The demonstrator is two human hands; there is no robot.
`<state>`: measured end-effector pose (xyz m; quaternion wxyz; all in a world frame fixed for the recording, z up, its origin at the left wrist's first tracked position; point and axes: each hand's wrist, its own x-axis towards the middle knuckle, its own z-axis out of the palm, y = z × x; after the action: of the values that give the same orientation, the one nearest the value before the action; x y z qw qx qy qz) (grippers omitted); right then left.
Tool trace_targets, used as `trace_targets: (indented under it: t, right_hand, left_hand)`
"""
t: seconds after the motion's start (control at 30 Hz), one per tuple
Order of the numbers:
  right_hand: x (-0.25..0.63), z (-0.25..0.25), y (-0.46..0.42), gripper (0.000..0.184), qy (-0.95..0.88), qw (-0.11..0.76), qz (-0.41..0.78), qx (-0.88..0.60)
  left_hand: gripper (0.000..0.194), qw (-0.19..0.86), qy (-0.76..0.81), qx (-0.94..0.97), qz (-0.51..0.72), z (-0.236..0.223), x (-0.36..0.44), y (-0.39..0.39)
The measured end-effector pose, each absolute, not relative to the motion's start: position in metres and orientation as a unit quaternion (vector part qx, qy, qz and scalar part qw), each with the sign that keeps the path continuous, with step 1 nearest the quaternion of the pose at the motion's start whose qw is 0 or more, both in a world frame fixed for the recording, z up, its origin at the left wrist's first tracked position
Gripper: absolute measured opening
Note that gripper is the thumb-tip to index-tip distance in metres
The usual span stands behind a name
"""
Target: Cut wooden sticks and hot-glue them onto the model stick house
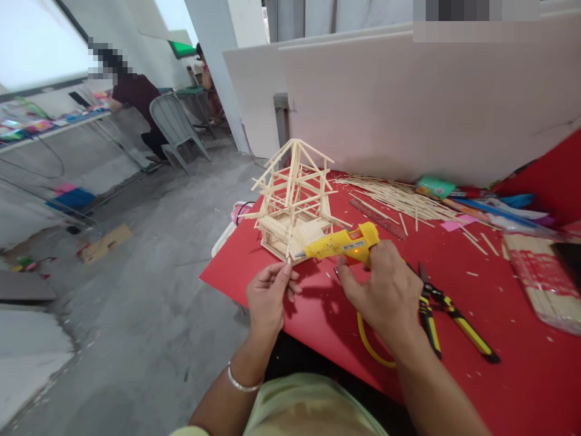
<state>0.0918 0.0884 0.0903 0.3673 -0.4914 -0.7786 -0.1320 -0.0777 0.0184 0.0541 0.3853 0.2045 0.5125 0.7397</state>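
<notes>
My right hand (385,290) is wrapped round the grip of a yellow hot glue gun (338,243), whose nozzle points left. Just in front of the nozzle tip, my left hand (270,293) is closed in a pinch on a short wooden stick (289,261); only its pale end shows above the fingertips. Right behind both hands stands a pavilion-like model (293,206) built of thin wooden sticks, with an open frame roof and a slatted base. The nozzle overlaps the base's front edge in view, and I cannot tell whether they touch.
Cutting pliers (436,297) with black-yellow handles lie right of my right hand on the red table (327,351). Loose sticks (394,197), a ruler (379,218) and a bag of sticks (540,278) lie farther off. A yellow cable (370,345) curves below the gun. A person (136,97) sits back left.
</notes>
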Motion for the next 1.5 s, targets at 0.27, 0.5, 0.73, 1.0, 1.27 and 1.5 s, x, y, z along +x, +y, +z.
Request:
trace_targets:
  t: [0.27, 0.5, 0.73, 1.0, 1.27, 1.5]
  right_hand:
    - [0.084, 0.101, 0.095, 0.021, -0.798, 0.343, -0.146, -0.473]
    - [0.08, 0.101, 0.098, 0.02, -0.805, 0.341, -0.151, -0.462]
    - [0.081, 0.099, 0.098, 0.017, -0.802, 0.35, -0.151, -0.46]
    - [0.079, 0.095, 0.1, 0.018, -0.804, 0.346, -0.149, -0.459]
    - [0.078, 0.096, 0.1, 0.018, -0.808, 0.347, -0.144, -0.454]
    - [0.076, 0.095, 0.101, 0.018, -0.805, 0.347, -0.164, -0.452]
  left_hand:
    - [0.019, 0.341, 0.535, 0.246, 0.733, 0.049, -0.08, 0.017]
    - [0.019, 0.325, 0.549, 0.253, 0.728, 0.05, -0.079, 0.018]
    - [0.019, 0.314, 0.557, 0.257, 0.724, 0.048, -0.079, 0.017]
    - [0.017, 0.311, 0.56, 0.262, 0.722, 0.045, -0.08, 0.016]
    - [0.018, 0.308, 0.565, 0.26, 0.72, 0.043, -0.081, 0.016]
    - [0.02, 0.309, 0.565, 0.26, 0.719, 0.042, -0.082, 0.016]
